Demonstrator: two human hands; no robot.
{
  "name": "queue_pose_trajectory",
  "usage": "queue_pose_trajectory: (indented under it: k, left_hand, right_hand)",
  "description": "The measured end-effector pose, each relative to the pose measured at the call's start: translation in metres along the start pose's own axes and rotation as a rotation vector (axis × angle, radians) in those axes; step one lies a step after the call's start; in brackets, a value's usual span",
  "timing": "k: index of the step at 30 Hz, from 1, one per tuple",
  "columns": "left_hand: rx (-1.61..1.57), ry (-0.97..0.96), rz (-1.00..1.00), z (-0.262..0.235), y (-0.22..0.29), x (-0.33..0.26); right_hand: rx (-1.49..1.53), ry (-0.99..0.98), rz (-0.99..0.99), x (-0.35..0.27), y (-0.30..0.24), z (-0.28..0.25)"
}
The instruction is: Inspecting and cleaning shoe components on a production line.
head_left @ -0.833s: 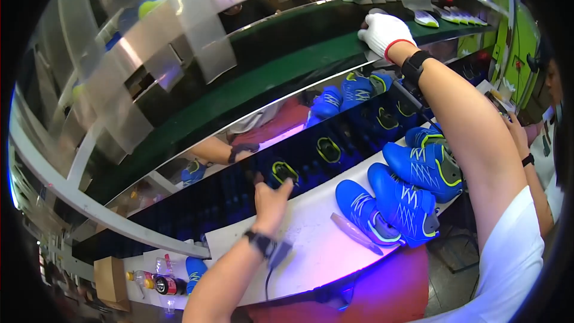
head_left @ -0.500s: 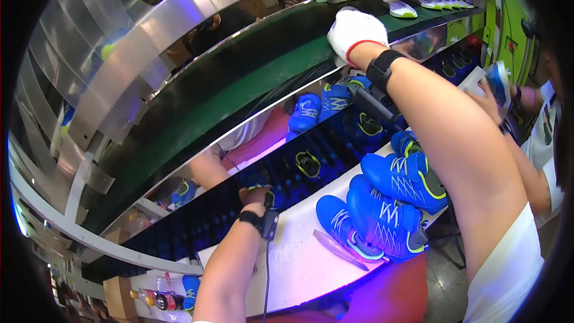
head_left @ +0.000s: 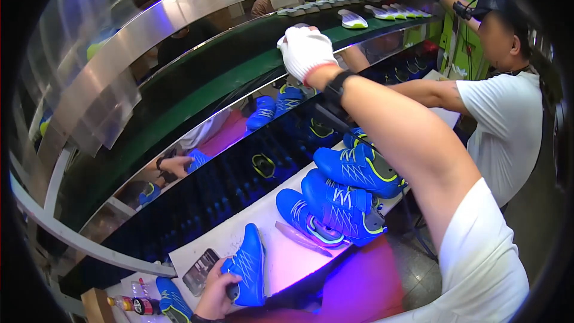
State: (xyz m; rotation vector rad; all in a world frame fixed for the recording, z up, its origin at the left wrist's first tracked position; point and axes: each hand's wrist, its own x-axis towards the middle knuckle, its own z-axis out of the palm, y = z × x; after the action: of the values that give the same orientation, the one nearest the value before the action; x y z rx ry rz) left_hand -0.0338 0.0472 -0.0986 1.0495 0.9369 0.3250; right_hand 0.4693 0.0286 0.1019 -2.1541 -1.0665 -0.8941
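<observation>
Where shoes (head_left: 342,206) lie, white bench (head_left: 280,266), green belt (head_left: 188,104) beyond.

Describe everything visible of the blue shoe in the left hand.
The blue shoe looks smooth and synthetic, with pale crisscross lines and a dark opening. Its toe points away from the person. The left hand grips it near the opening, over the white table; whether it rests there is unclear.
</observation>
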Motion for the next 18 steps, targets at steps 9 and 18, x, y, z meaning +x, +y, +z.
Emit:
queue_pose_trajectory:
  k: [9,18]
  left_hand:
    - [1.265,0.022,0.647,0.066,0.027,0.018]
    - [0.937,0.107,1.002,0.065,0.004,0.002]
  right_hand:
    - [0.795,-0.143,-0.499,-0.233,-0.067,-0.188]
    - [1.315,-0.497,0.462,-0.344,-0.090,-0.152]
